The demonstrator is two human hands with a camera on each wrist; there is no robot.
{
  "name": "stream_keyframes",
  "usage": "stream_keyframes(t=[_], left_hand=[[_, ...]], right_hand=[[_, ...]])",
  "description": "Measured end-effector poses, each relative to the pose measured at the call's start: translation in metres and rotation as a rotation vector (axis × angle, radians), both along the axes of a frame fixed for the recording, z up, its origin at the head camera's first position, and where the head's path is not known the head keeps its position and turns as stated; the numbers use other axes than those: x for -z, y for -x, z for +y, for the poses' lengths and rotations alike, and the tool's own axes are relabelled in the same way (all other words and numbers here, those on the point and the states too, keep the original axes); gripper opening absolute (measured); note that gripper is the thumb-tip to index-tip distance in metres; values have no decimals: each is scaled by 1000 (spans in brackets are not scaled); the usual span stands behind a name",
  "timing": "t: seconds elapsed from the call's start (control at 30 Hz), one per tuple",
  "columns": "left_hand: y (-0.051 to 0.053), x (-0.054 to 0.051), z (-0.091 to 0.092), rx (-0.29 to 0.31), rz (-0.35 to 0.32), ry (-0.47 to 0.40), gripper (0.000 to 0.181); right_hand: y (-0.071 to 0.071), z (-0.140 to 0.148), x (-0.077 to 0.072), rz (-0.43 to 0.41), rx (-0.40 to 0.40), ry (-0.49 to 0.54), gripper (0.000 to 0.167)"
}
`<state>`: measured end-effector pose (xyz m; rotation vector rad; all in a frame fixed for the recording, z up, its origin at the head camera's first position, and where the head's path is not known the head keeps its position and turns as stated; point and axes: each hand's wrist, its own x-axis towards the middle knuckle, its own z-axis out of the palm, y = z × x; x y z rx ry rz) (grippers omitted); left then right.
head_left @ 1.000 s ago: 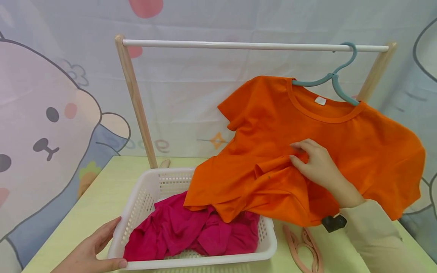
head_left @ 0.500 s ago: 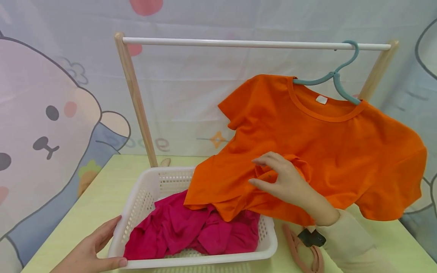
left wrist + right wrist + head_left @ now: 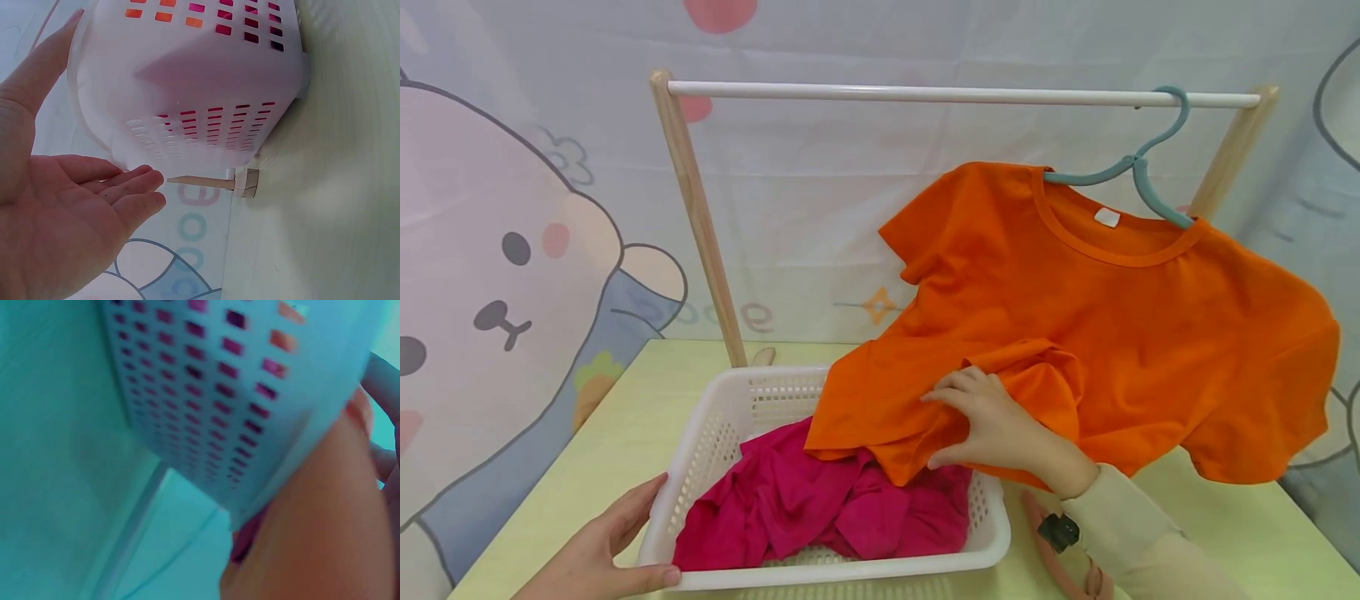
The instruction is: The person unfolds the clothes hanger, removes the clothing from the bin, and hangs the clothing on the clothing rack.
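Observation:
My left hand [image 3: 598, 546] touches the left rim of a white basket [image 3: 827, 575], thumb at the front corner; in the left wrist view that hand [image 3: 69, 219] has its fingers extended at the basket's rim. A crumpled magenta cloth [image 3: 820, 508] lies in the basket. An orange T-shirt [image 3: 1120, 350] hangs askew from a blue-green hanger [image 3: 1161, 133], its lower part draped over the basket's right side. Over that lower part is my right hand [image 3: 992, 421], thumb and fingers spread apart. The right wrist view shows the basket's wall [image 3: 206, 387] and orange fabric [image 3: 312, 531] close up.
A rack with a white bar [image 3: 925, 93] and wooden posts [image 3: 700, 221] stands behind the basket. Under my right forearm, a pink folded hanger [image 3: 1048, 550] lies on the pale table [image 3: 572, 475]. A printed curtain hangs behind.
My right hand has moved left and down across the orange shirt, from its middle to the folds above the basket. The shirt's lower folds have shifted. My left hand stays at the rim.

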<state>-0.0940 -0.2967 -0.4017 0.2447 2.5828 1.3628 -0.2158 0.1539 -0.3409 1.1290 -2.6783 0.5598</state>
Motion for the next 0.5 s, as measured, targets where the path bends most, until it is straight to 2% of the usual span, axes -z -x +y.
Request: stream_keyframes(t=[0.23,0.5], left_hand=[[0,-2,0,-6,-26,11,92],[0,-3,2,-2,-38,29,94]], right_hand=[[5,2,11,6,28,-65,63],[8,3,20,40,42,-70,53]])
